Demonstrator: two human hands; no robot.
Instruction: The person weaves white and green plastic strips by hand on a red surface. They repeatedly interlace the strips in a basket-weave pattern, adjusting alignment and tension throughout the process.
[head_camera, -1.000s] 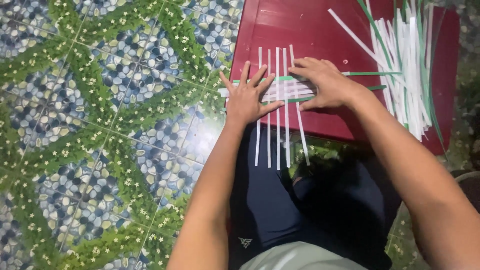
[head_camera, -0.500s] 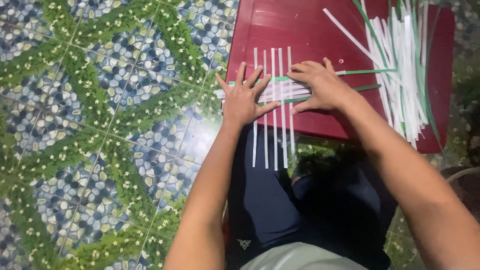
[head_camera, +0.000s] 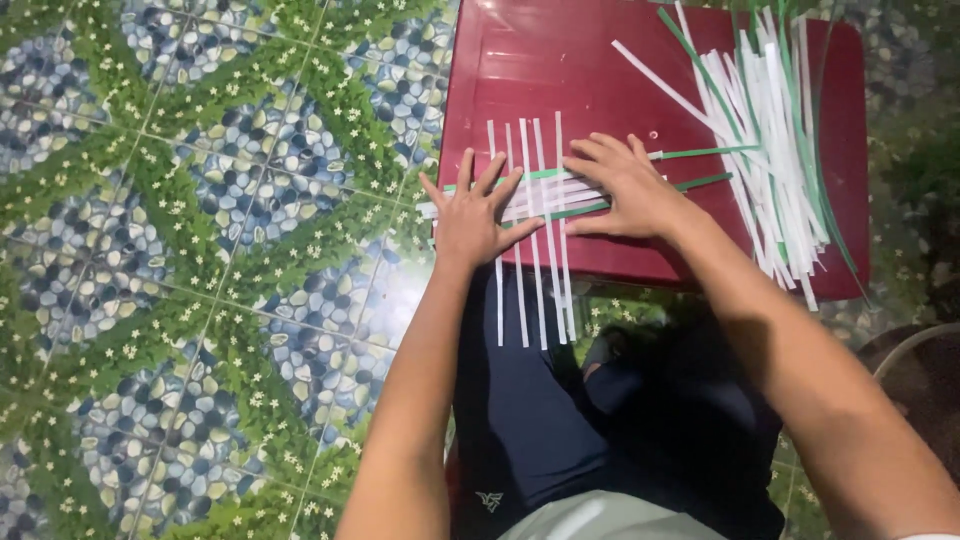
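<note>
both hands were laid open and flat, left hand (head_camera: 478, 215) and right hand (head_camera: 628, 188) pressing the woven strips (head_camera: 535, 195) on the red table (head_camera: 560, 70). the overhanging vertical strips (head_camera: 530, 300) could have slipped loose if pressure was eased.

Your left hand (head_camera: 478, 215) and right hand (head_camera: 628, 187) are bare, with no rings, watch or gloves, and both forearms are uncovered up to the frame edge. You wear dark navy shorts (head_camera: 560, 440) with a small pale emblem near the hem, and a light grey shirt (head_camera: 600, 520) shows at the bottom.
</note>
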